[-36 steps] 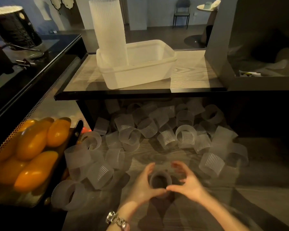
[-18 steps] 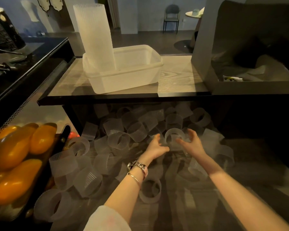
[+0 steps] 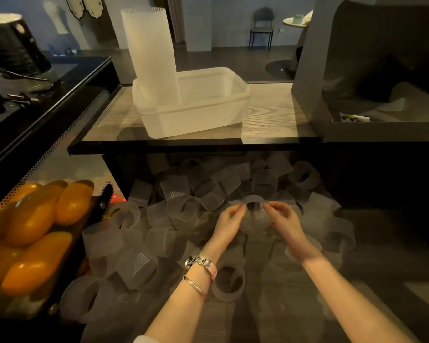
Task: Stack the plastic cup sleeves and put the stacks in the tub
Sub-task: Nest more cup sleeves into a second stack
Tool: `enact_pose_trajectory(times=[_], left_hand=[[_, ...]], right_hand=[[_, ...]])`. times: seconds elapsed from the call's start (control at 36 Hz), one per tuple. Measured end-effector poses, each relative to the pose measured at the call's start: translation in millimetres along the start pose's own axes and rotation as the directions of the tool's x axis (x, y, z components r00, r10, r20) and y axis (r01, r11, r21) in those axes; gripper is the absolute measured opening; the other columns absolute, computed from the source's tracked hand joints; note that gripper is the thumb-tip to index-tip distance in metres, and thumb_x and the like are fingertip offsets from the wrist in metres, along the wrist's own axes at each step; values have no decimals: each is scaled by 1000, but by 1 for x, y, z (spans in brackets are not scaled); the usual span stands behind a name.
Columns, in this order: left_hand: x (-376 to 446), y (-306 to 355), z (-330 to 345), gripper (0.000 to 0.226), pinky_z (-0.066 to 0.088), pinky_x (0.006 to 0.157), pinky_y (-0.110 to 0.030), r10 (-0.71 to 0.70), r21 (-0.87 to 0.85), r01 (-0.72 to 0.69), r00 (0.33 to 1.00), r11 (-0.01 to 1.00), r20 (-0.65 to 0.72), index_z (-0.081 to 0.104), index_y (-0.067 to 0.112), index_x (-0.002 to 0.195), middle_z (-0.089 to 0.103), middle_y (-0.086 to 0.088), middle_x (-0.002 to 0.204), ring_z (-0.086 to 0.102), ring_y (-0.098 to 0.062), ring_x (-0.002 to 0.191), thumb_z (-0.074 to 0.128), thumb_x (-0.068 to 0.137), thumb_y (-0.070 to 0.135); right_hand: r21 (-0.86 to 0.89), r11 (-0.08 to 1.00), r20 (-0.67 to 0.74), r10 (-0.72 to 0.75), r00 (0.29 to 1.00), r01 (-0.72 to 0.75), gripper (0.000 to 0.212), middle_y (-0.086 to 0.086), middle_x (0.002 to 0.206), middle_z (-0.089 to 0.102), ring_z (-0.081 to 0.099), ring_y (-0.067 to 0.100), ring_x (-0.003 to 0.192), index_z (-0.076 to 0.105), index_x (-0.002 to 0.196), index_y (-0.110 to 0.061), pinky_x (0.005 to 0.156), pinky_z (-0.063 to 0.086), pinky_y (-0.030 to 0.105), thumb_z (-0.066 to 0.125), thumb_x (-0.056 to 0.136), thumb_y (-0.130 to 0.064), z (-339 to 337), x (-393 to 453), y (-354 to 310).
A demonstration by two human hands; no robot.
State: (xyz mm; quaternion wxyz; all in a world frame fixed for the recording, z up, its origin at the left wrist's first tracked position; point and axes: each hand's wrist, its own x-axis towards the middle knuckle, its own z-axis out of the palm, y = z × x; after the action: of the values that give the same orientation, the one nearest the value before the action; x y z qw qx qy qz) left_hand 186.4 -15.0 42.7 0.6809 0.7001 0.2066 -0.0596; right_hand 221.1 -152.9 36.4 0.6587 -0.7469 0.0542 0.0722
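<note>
**Both hands on one sleeve, rest of the pile loose**

Grip: left hand and right hand each pinch one side of a single ribbed sleeve, thumb and fingertips closed on its rim. It's held just above the heap, opening facing the camera.

Around it: loose sleeves scattered over the lower wooden surface, many on their sides, some overlapping. One lies just beside the left wrist.

Above: tub on the upper shelf, with a tall finished stack standing at its left end (rest of the tub looks free).

Risks, my read:
- Thin, flexible plastic. A hard pinch likely squashes the ring oval, and it won't nest cleanly.
- Sleeves look tapered; nesting one wrong way round would jam or sit crooked.
- Forearms hang over the pile; a sweep could knock sleeves off the edge.
- Tall stack could tip if the tub gets bumped while loading.
</note>
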Motion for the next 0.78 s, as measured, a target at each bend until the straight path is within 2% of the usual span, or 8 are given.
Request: enact_pose_trajectory(times=[0.11,0.22,0.31,0.36,0.47,0.56,0.67,0.78], left_hand=[[-10,-2,-12,37,45,97,-34,32,-34,-34,999,999,-42,53,6,121,57,5,99,54,-6,93,51,94,31],[-23,-2,-25,36,46,99,-31,82,-34,-85,994,996,-67,51,8,119,55,-3,114,54,-15,111,58,90,29],[-33,-1,-36,39,48,88,-18,118,-44,-122,990,992,-75,50,7,119,57,-7,117,55,-17,113,65,86,21],[-39,-3,-44,43,47,88,-17,137,-9,-138,989,990,-51,49,11,118,55,-2,118,53,-13,112,70,81,16],[-52,-19,-60,64,46,90,-16,148,46,-149,989,988,31,44,24,123,52,6,120,52,-6,111,78,70,10],[-66,-34,-64,68,42,88,-6,177,33,-179,983,983,55,46,30,120,51,11,121,50,3,111,81,67,6],[-82,-50,-56,66,38,95,-9,239,73,-239,971,968,15,50,26,114,55,6,120,50,1,115,81,63,-2],[-92,-58,-46,67,37,93,-8,269,105,-267,963,958,-8,47,21,109,55,7,111,52,-1,109,79,60,-11]], right_hand=[[47,998,51,-30,998,28,3,-8,91,60,57,4,85,61,92,-21,63,48,12,61,89,-22,6,-10,-4],[131,991,95,-6,995,-7,25,-2,93,57,57,10,84,56,111,-10,62,50,13,63,87,-12,14,-21,-6],[165,986,177,8,984,-37,41,0,107,56,56,14,99,52,121,-11,83,51,27,66,83,-8,16,-30,-4],[153,987,237,19,971,-57,50,2,116,55,54,16,107,49,125,-12,93,47,33,67,80,-2,18,-35,-4],[108,994,347,-49,937,12,61,15,120,56,56,19,105,45,125,-5,83,49,23,66,71,17,17,-49,-1],[5,995,425,-90,901,96,67,6,115,58,58,8,102,47,121,-14,79,50,16,73,67,15,13,-61,4],[-78,982,458,-117,881,171,70,-3,116,56,54,2,108,47,118,-25,87,46,14,76,65,11,11,-79,13],[-115,971,446,-136,885,208,74,-8,124,50,53,3,100,46,118,-30,88,45,11,75,64,11,11,-91,24]])
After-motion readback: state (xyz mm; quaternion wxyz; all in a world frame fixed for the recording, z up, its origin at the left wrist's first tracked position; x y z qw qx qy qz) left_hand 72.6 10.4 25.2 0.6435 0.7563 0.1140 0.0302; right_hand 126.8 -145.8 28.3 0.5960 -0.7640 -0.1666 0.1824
